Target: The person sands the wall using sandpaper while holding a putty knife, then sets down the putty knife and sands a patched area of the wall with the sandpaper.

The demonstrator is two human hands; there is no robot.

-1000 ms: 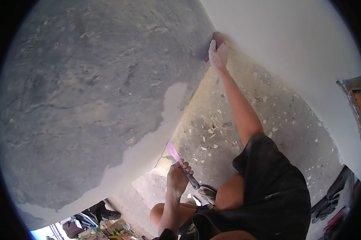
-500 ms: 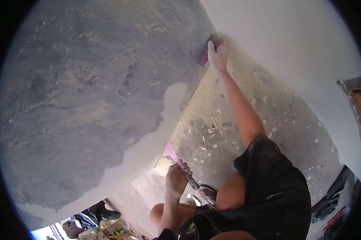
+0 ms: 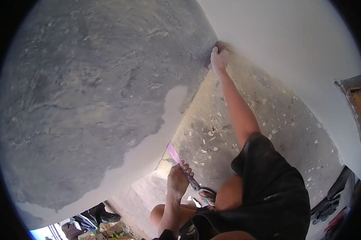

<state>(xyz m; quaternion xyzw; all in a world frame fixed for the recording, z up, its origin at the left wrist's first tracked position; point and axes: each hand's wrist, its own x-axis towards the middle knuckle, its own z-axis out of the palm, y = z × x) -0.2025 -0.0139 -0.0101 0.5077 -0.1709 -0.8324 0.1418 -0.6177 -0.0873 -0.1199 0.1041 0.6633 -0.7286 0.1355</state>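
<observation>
My right hand (image 3: 219,61), dusted white, reaches far out to the corner where the grey wall (image 3: 80,88) meets the white wall (image 3: 280,36). It grips a dark reddish sheet of sandpaper (image 3: 221,47) and presses it near the foot of the grey wall. Closer to my body, my left hand (image 3: 177,181) is closed around the dark handle of a putty knife (image 3: 173,153). The knife's pinkish blade points up toward the wall's base, its tip close to the bottom edge. A smooth pale band of filler (image 3: 138,150) runs along the lower part of the grey wall.
White flakes (image 3: 204,151) and dust are scattered over the stained floor (image 3: 260,104). My sandalled foot (image 3: 207,197) and bent knees are close below the knife. Dark gloves (image 3: 324,210) lie at the lower right. Rubble and bags (image 3: 104,216) are at the lower left.
My right hand and the sandpaper have shifted slightly down in the view, and the sheet is turned a little. My left hand with the putty knife has barely moved.
</observation>
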